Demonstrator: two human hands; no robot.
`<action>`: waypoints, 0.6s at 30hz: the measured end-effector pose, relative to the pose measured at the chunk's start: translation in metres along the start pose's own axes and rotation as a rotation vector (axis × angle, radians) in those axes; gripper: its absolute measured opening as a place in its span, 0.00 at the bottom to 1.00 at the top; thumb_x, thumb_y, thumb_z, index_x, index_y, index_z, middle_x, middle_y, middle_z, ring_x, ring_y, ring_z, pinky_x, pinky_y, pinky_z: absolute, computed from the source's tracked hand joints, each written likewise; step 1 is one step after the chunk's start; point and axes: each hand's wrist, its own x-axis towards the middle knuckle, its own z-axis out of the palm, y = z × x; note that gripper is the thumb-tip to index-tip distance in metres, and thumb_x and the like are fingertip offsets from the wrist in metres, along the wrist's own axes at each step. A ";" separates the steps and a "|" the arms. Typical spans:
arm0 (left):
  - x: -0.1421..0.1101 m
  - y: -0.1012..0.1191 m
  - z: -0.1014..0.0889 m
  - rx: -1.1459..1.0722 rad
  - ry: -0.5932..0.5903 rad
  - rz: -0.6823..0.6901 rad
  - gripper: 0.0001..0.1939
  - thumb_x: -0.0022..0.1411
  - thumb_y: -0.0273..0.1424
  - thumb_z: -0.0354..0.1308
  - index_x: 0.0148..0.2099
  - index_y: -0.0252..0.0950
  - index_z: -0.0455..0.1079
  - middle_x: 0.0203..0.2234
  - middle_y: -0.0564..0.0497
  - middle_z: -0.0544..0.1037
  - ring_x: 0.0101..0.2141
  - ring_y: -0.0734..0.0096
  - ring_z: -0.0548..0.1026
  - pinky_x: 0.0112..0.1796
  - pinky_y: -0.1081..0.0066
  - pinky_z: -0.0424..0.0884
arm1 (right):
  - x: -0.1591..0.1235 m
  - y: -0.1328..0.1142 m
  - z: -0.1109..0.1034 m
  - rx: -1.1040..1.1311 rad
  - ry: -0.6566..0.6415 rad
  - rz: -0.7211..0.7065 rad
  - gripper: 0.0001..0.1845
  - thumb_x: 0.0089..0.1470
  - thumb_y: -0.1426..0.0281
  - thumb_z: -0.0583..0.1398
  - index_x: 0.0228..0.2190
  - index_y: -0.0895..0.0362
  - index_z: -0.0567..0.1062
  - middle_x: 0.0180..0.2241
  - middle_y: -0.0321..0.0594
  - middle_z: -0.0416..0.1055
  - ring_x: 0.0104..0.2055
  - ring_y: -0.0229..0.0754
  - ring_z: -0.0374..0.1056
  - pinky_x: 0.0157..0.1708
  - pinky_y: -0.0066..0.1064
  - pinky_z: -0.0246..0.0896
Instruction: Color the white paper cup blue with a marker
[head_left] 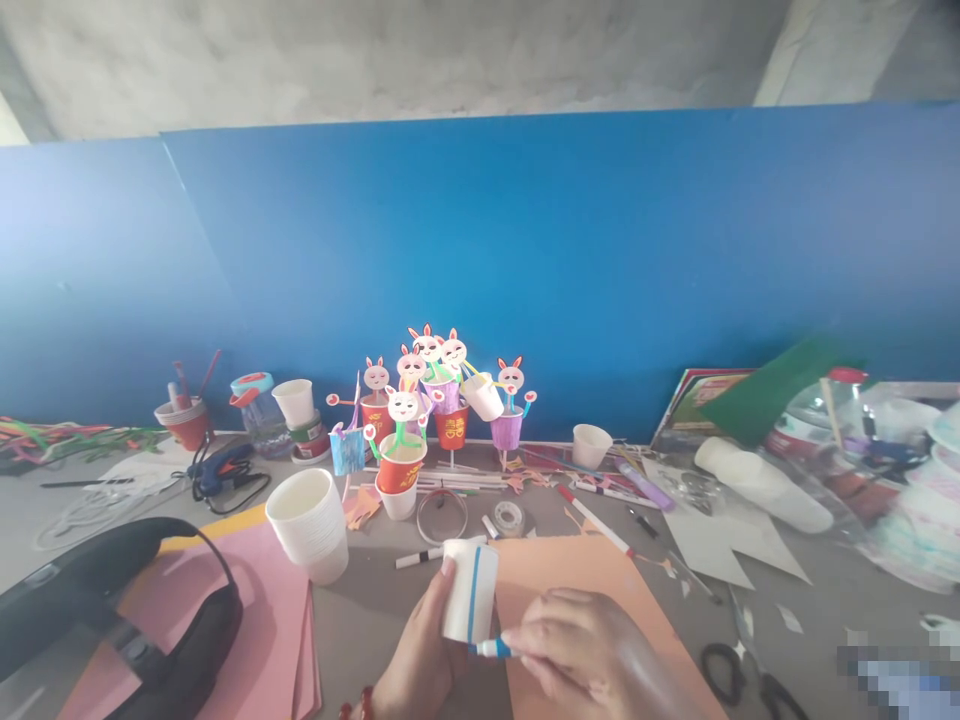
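Observation:
My left hand [420,655] grips a white paper cup [469,590] held upside down near the table's front edge. A blue line runs down the cup's side. My right hand [581,650] pinches a blue marker [491,649] whose tip touches the lower end of that line. Both hands hover over an orange paper sheet [577,575].
Several finished bunny-faced cups [427,400] stand at the back against the blue wall. A stack of white cups [311,525] lies left, on pink paper [247,620] beside a black device [112,600]. Scissors [750,675], tape rolls [510,517], markers and scraps are scattered right.

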 end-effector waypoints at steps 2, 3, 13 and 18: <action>0.000 -0.001 -0.001 -0.009 0.011 0.002 0.25 0.51 0.52 0.69 0.34 0.33 0.74 0.22 0.51 0.77 0.26 0.68 0.75 0.28 0.70 0.67 | 0.001 0.000 0.000 0.012 0.006 -0.003 0.12 0.61 0.77 0.57 0.39 0.52 0.79 0.28 0.35 0.78 0.28 0.38 0.72 0.28 0.25 0.63; 0.000 -0.001 -0.001 -0.002 0.008 0.000 0.25 0.51 0.52 0.69 0.34 0.33 0.74 0.22 0.51 0.77 0.26 0.67 0.75 0.28 0.70 0.67 | 0.001 0.000 0.000 0.012 0.021 0.012 0.12 0.61 0.77 0.57 0.40 0.52 0.78 0.28 0.35 0.78 0.28 0.38 0.71 0.28 0.25 0.63; -0.003 0.002 0.006 0.145 -0.088 0.027 0.26 0.58 0.54 0.61 0.32 0.32 0.73 0.21 0.48 0.75 0.21 0.68 0.71 0.26 0.68 0.66 | -0.005 0.015 0.005 -0.053 0.213 0.212 0.13 0.66 0.72 0.53 0.44 0.50 0.76 0.33 0.38 0.79 0.32 0.42 0.75 0.31 0.30 0.71; -0.008 0.005 0.009 0.170 -0.083 0.015 0.27 0.57 0.54 0.62 0.33 0.31 0.74 0.22 0.47 0.75 0.24 0.66 0.71 0.29 0.67 0.66 | -0.005 0.016 0.006 -0.092 0.238 0.198 0.13 0.66 0.72 0.53 0.44 0.50 0.76 0.32 0.39 0.79 0.32 0.43 0.75 0.30 0.31 0.71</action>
